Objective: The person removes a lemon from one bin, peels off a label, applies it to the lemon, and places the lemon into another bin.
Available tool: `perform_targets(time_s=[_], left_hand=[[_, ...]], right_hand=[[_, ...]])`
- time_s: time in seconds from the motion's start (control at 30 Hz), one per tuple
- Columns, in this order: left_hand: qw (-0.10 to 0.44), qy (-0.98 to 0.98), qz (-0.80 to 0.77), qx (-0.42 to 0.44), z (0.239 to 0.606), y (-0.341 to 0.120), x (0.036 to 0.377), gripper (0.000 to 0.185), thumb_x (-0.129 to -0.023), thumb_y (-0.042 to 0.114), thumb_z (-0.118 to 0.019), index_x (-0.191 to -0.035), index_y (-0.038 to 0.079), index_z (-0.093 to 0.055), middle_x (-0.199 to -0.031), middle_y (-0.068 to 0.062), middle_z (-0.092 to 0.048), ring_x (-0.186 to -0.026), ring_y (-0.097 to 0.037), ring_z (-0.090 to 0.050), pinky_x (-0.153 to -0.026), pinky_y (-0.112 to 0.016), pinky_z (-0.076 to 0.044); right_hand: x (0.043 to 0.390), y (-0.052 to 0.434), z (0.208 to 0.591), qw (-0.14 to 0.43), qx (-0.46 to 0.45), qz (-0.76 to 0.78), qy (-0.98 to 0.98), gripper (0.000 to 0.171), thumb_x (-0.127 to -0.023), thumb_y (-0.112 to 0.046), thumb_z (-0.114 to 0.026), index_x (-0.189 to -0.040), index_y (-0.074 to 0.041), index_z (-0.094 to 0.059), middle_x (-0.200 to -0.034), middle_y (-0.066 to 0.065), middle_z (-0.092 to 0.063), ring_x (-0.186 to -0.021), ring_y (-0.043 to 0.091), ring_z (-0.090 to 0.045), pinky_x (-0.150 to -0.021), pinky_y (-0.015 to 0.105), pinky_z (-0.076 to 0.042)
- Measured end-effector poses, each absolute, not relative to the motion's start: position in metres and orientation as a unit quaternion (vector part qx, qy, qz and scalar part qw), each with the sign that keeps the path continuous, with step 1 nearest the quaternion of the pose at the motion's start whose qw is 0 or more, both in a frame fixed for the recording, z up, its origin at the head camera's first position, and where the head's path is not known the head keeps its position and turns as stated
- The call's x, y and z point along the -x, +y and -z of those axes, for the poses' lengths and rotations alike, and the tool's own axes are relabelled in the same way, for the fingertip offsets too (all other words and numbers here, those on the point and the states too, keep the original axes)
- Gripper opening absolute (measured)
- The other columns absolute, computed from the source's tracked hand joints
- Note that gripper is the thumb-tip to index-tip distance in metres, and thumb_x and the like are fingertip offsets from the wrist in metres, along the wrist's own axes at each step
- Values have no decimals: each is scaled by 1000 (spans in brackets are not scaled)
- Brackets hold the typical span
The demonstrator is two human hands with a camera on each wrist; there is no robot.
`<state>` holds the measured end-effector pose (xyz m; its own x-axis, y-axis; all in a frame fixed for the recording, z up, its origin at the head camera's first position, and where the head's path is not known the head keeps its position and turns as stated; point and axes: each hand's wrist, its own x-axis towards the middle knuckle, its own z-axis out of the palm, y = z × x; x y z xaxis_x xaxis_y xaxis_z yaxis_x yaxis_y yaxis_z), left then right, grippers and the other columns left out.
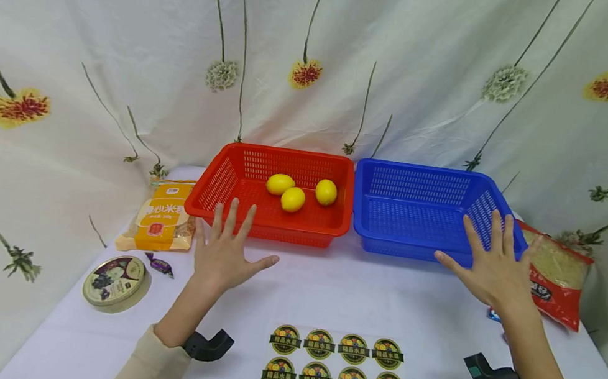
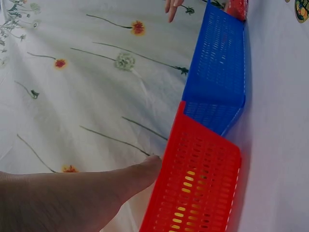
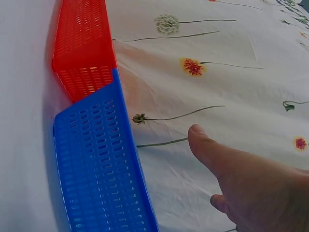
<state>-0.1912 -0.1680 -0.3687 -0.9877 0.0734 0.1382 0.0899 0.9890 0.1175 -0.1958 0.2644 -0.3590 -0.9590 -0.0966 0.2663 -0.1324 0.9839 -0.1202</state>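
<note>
In the head view my left hand (image 1: 222, 256) is spread with straight fingers and holds nothing; its fingertips overlap the front of a red plastic basket (image 1: 266, 225). Three yellow lemons (image 1: 293, 199) lie in that basket. My right hand (image 1: 497, 271), also spread and holding nothing, overlaps the front right corner of a blue basket (image 1: 406, 235) with a bare slotted floor. Both baskets stand side by side. On the table in front lies a clear sheet of round fruit stickers (image 1: 337, 366), in two rows. Each wrist view shows a thumb beside the baskets.
Left of the red basket are a yellow food packet (image 1: 157, 216), a purple-wrapped candy (image 1: 161, 264) and a round tin (image 1: 116, 282). A red bag (image 1: 558, 278) of grain-like food stands behind my right hand. A flowered cloth (image 1: 176, 25) hangs close behind the baskets.
</note>
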Motion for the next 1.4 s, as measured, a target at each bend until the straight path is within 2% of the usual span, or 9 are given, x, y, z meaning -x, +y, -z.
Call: perform_targets(time_s=[0.17,0.33,0.43,0.57,0.7,0.83,0.97,1.2,1.4], left_hand=[[67,-995,61,39,366,-171,190,103,-72,67,-59,-149,19,-9,-153,-15,2,-137,-38,9,-103,-64,7],[76,-994,67,38,361,-175,188,101,-75,65,-58,-150,18,-8,-153,-16,3,-137,-38,8,-103,-64,6],[97,-992,73,42,359,-178,188,97,-78,62,-57,-150,19,-8,-153,-17,0,-137,-39,6,-104,-64,2],[184,-974,126,51,356,-180,186,89,-81,49,-63,-149,16,-17,-150,-20,-16,-137,-40,-7,-105,-63,-12],[294,-930,214,49,358,-182,184,78,-81,34,-68,-144,12,-28,-138,-20,-35,-127,-35,-31,-97,-58,-35],[349,-883,312,34,372,-184,184,72,-84,27,-67,-143,13,-29,-127,-17,-41,-114,-28,-42,-87,-48,-47],[333,-838,432,0,396,-185,189,70,-87,26,-64,-145,17,-25,-120,-18,-43,-106,-28,-46,-83,-44,-48],[210,-730,644,-89,421,-175,211,71,-88,32,-63,-144,30,-20,-111,-18,-47,-96,-25,-55,-85,-45,-47],[216,-585,776,-95,427,-161,235,58,-86,17,-66,-135,15,-35,-85,-10,-49,-78,-18,-58,-84,-34,-51]], right_hand=[[199,259,358,138,-69,-69,-986,93,-81,-72,-39,-149,-16,-8,-149,24,14,-132,34,26,-93,70,16],[204,253,352,155,-88,-74,-981,91,-82,-70,-42,-149,-14,-13,-149,26,8,-133,34,25,-93,65,22],[207,248,347,180,-110,-86,-974,88,-83,-62,-52,-147,-11,-21,-149,28,-1,-135,37,18,-95,63,22],[217,242,339,205,-167,-146,-953,74,-81,-41,-68,-139,-6,-38,-142,30,-23,-134,46,-10,-101,67,1],[239,239,332,182,-216,-243,-928,53,-81,-25,-71,-126,-3,-53,-130,25,-45,-122,46,-35,-96,65,-27],[270,235,334,155,-230,-338,-899,41,-83,-22,-70,-120,-6,-60,-121,18,-56,-117,38,-45,-94,60,-35],[297,218,339,104,-239,-424,-868,42,-83,-23,-70,-121,-7,-60,-122,14,-57,-116,32,-47,-94,56,-37],[338,157,331,36,-301,-451,-839,43,-83,-23,-70,-121,-7,-60,-120,11,-59,-113,28,-50,-98,50,-37],[370,94,316,-2,-365,-395,-843,37,-84,-19,-69,-119,-8,-62,-119,8,-60,-112,26,-50,-97,47,-39]])
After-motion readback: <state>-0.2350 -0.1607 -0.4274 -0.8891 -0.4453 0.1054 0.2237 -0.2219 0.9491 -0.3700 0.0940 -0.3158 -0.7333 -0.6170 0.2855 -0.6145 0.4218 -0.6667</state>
